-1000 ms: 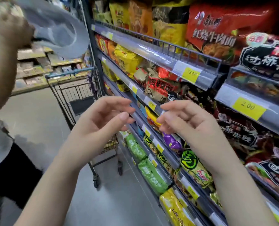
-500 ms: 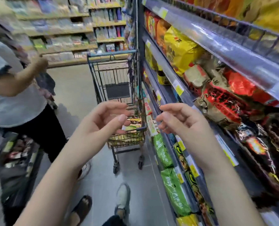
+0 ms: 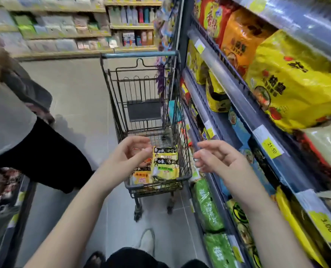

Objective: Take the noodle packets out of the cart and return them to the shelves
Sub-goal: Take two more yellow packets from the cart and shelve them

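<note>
Left grip [image 3: 129, 155] over near end of cart [image 3: 141, 55], fingers loosely curled, empty. Right grip [image 3: 218, 159] btwn cart and shelves [image 3: 228, 89], loose too; fingertips blurred, prob. pinching nothing. Noodle packets [image 3: 164, 165] piled in cart basket, near end, just beyond left grip. Cart close beside shelves.

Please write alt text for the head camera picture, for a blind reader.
An empty left hand and right hand hover before a wire cart holding yellow noodle packets. Stocked shelves line the right; another person stands at left.
</note>
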Demonstrator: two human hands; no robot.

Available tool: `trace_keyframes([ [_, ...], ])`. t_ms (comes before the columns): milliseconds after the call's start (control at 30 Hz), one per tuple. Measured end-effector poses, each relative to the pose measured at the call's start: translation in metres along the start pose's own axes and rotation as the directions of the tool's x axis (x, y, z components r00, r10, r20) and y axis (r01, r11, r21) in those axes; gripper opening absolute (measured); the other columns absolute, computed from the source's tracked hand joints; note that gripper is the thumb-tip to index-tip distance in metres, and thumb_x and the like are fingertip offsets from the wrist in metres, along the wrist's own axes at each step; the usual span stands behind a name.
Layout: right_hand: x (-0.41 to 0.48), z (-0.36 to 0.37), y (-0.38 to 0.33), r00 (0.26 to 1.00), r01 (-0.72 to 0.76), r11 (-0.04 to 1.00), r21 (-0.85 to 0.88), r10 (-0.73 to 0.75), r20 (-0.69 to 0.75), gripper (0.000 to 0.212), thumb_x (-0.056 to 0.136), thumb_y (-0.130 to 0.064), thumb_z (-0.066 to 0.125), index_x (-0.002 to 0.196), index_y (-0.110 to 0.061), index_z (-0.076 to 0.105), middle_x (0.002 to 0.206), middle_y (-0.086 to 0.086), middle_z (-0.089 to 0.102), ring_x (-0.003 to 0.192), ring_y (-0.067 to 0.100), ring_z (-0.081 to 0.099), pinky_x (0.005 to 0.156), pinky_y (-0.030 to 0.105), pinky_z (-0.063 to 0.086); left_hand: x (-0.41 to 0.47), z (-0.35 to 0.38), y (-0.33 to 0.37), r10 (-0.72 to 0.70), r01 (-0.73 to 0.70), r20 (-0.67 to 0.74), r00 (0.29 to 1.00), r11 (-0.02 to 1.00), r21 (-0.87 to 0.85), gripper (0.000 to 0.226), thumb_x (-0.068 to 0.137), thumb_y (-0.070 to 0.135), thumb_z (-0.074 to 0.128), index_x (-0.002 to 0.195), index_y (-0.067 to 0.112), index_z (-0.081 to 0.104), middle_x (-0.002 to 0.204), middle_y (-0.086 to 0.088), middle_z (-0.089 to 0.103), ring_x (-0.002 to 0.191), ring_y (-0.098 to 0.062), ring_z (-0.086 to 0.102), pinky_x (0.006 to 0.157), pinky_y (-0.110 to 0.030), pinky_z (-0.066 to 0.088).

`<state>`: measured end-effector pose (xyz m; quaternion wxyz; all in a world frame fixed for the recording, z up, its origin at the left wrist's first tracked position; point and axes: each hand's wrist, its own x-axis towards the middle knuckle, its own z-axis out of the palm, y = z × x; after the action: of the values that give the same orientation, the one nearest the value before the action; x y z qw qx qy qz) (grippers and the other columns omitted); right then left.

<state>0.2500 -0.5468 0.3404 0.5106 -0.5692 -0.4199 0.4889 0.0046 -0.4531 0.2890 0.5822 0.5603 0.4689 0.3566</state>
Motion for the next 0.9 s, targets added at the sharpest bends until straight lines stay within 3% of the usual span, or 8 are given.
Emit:
trace_keyframes([
  [100,0.031,0.003,0.014,0.998,-0.06,0.998,0.02,0.059,0.011,0.033,0.08,-0.039,0.077,0.108,-0.023,0.075,0.1,0.008,0.078,0.088,0.015,0.073,0.079,0.027,0.06,0.032,-0.011,-0.02,-0.056,0.056,0.002,0.998,0.998,0.002,0.046,0.084,0.047,0.08,0.121,0.024,0.064,0.119,-0.001,0.074,0.11,-0.018,0.072,0.085,-0.035,0.061],
  [200,0.066,0.0,0.033,0.992,-0.123,0.992,0.012,0.123,0.02,0.041,0.076,-0.041,0.075,0.112,-0.021,0.073,0.103,0.008,0.078,0.09,0.013,0.074,0.081,0.027,0.061,0.057,-0.01,-0.038,-0.1,0.1,-0.013,0.995,0.995,-0.007,0.045,0.082,0.037,0.077,0.121,0.02,0.064,0.119,-0.004,0.073,0.11,-0.018,0.071,0.083,-0.029,0.061],
  [333,0.117,-0.007,0.076,0.975,-0.221,0.975,0.002,0.221,0.021,0.022,0.09,-0.021,0.074,0.112,-0.018,0.072,0.096,0.001,0.078,0.088,0.011,0.073,0.083,0.028,0.061,0.089,-0.008,-0.064,-0.175,0.175,0.001,0.985,0.984,0.034,0.041,0.083,0.035,0.073,0.121,0.021,0.064,0.114,0.003,0.074,0.106,-0.012,0.07,0.086,-0.031,0.06],
  [467,0.152,-0.01,0.115,0.951,-0.306,0.952,-0.013,0.306,0.038,0.016,0.092,-0.018,0.072,0.108,-0.022,0.072,0.1,0.007,0.078,0.087,0.01,0.071,0.079,0.03,0.059,0.114,-0.006,-0.092,-0.285,0.288,-0.05,0.957,0.956,0.061,0.026,0.096,0.023,0.07,0.12,0.02,0.063,0.109,0.003,0.069,0.102,-0.012,0.068,0.086,-0.033,0.06],
  [567,0.166,-0.011,0.133,0.933,-0.36,0.932,0.032,0.36,0.014,0.025,0.085,-0.026,0.075,0.109,-0.021,0.072,0.101,0.004,0.079,0.087,0.01,0.071,0.076,0.025,0.058,0.133,-0.002,-0.112,-0.372,0.377,-0.075,0.925,0.922,0.088,0.025,0.098,0.027,0.067,0.121,0.019,0.06,0.107,0.003,0.066,0.106,-0.018,0.069,0.085,-0.031,0.059],
  [633,0.176,-0.011,0.142,0.921,-0.389,0.921,0.037,0.389,-0.006,0.034,0.079,-0.031,0.076,0.11,-0.019,0.072,0.107,0.01,0.078,0.086,0.009,0.071,0.074,0.024,0.058,0.153,-0.001,-0.129,-0.438,0.445,-0.075,0.896,0.887,0.122,0.032,0.098,0.033,0.066,0.125,0.019,0.057,0.112,0.002,0.067,0.107,-0.017,0.069,0.088,-0.032,0.059],
  [733,0.195,-0.011,0.154,0.909,-0.415,0.909,0.036,0.416,-0.018,0.021,0.089,-0.02,0.074,0.11,-0.02,0.072,0.108,0.013,0.077,0.085,0.008,0.073,0.075,0.024,0.059,0.187,0.001,-0.159,-0.515,0.519,-0.077,0.854,0.826,0.221,0.042,0.095,0.048,0.066,0.125,0.022,0.053,0.116,0.002,0.066,0.104,-0.016,0.068,0.091,-0.036,0.059],
  [900,0.231,-0.008,0.173,0.912,-0.409,0.912,0.007,0.41,-0.025,0.022,0.091,-0.022,0.073,0.113,-0.022,0.072,0.108,0.008,0.077,0.092,0.012,0.074,0.085,0.031,0.062,0.252,0.011,-0.217,-0.573,0.579,-0.109,0.812,0.767,0.278,0.048,0.095,0.053,0.064,0.126,0.019,0.051,0.115,0.001,0.063,0.106,-0.017,0.063,0.085,-0.032,0.052],
])
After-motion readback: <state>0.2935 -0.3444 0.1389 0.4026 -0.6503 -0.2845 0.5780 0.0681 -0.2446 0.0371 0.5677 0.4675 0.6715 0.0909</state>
